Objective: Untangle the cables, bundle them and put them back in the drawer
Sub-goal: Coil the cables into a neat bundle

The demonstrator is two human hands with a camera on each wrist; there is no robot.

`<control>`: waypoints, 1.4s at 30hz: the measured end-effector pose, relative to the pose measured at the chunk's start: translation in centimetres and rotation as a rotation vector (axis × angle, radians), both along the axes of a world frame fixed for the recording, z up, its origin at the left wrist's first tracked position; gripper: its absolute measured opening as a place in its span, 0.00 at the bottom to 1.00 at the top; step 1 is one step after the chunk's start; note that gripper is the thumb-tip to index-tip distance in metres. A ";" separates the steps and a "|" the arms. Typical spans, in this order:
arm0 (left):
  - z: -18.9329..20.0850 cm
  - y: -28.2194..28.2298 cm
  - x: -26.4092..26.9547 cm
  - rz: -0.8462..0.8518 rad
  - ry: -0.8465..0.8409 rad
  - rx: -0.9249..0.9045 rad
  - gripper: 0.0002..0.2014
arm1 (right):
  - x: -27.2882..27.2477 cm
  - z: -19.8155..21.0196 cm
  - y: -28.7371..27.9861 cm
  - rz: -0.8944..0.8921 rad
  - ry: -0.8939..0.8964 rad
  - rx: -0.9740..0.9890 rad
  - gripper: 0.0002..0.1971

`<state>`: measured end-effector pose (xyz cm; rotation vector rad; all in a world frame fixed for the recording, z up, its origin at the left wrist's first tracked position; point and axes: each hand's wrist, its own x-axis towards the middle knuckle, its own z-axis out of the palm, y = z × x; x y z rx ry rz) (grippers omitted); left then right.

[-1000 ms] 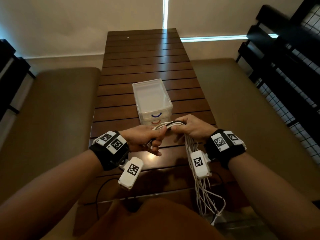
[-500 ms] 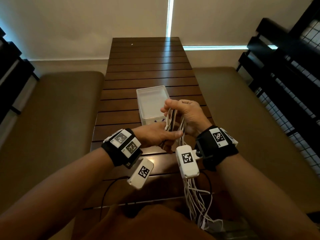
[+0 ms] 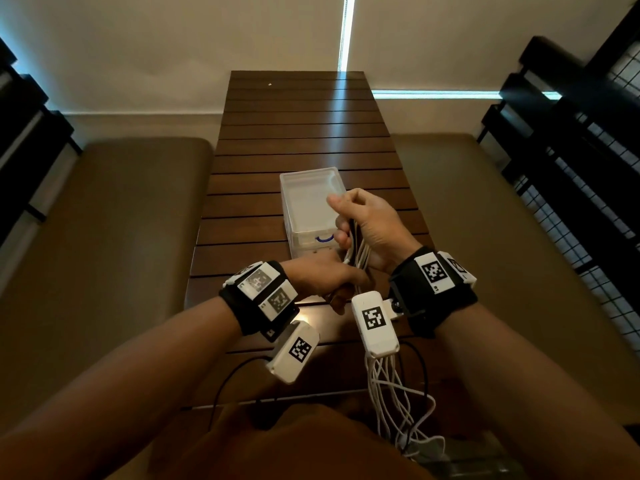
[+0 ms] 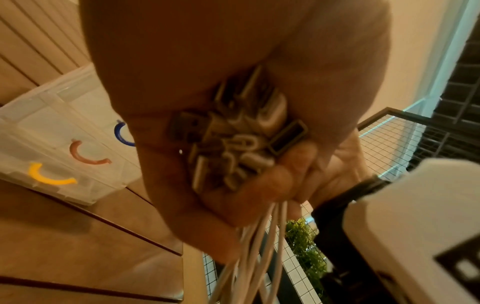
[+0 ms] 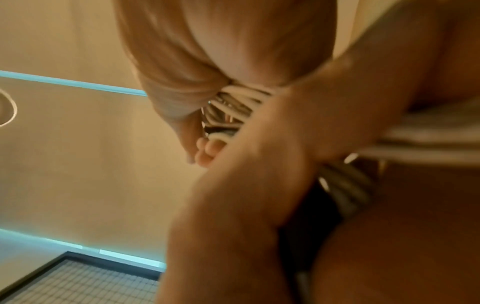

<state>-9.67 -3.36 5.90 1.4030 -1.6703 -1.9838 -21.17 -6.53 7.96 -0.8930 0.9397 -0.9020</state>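
- Both our hands grip the same bunch of white cables [image 3: 360, 252]; our right hand [image 3: 372, 228] has risen from level with the left to stand above it in front of the drawer unit [image 3: 308, 206], fingers curled round the strands; our left hand [image 3: 325, 277] stays lower, fist closed on the plug ends [image 4: 241, 139], which the left wrist view shows gathered together
- One end of the cables hangs loose below the table edge past our lap [image 3: 398, 410]; we judge the strands are being drawn straight for bundling, with nothing yet in a drawer
- Drawer unit sits on the slatted wooden table [image 3: 304, 133], clear plastic, with blue [image 4: 122, 133], red [image 4: 85, 156] and yellow [image 4: 49, 174] handles
- Padded benches [image 3: 114, 237] flank the table; a pale wall [image 3: 173, 46] stands behind, dark metal grilles [image 3: 581, 150] at the right
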 end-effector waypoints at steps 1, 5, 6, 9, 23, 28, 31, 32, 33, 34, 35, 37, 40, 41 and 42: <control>0.1 0.1 0.0 -0.011 0.003 0.004 0.06 | 0.1 0.0 0.1 0.011 0.011 -0.014 0.17; 0.5 0.0 0.2 -0.021 -0.017 -0.008 0.09 | 0.8 0.2 0.5 -0.073 0.013 0.025 0.28; 0.5 0.0 0.2 -0.022 -0.018 -0.011 0.10 | 1.0 0.2 0.6 -0.101 0.013 0.027 0.29; 0.1 0.2 0.3 0.004 -0.019 -0.044 0.08 | 1.3 0.0 0.8 -0.138 0.042 -0.017 0.29; 0.6 0.1 -0.3 0.175 0.268 0.001 0.15 | 1.3 0.4 0.5 -0.058 0.054 -0.178 0.30; 0.4 -0.5 -1.5 0.202 0.026 -0.057 0.14 | 1.1 0.0 -0.2 -0.136 0.133 -0.339 0.33; 0.2 -0.8 -1.6 0.165 -0.015 -0.086 0.09 | 1.0 -0.6 -0.6 -0.130 0.178 -0.407 0.33; 0.0 -0.9 -1.6 0.165 0.000 -0.079 0.06 | 0.9 -0.9 -0.6 -0.124 0.193 -0.415 0.32; -0.1 -0.9 -1.4 0.166 0.020 -0.065 0.04 | 0.8 -1.0 -0.7 -0.111 0.207 -0.411 0.30; -0.2 -0.9 -1.2 0.176 0.044 -0.049 0.05 | 0.4 -1.2 -0.8 -0.091 0.222 -0.403 0.28; -0.2 -0.9 -1.0 0.192 0.074 -0.032 0.07 | 0.1 -1.3 -0.9 -0.062 0.240 -0.388 0.26; -0.2 -0.8 -0.4 0.229 0.170 0.028 0.12 | -0.9 -2.0 -1.2 0.010 0.257 -0.321 0.33; -0.3 -0.9 0.4 0.316 0.362 0.089 0.17 | -2.0 -5.2 -0.7 0.195 0.139 -0.173 0.42; -0.3 -1.2 0.7 0.374 0.409 0.093 0.17 | -2.3 -6.5 0.0 0.277 0.168 -0.179 0.39; -0.3 -1.7 1.1 0.442 0.454 0.102 0.18 | -2.5 -7.5 0.8 0.375 0.239 -0.205 0.32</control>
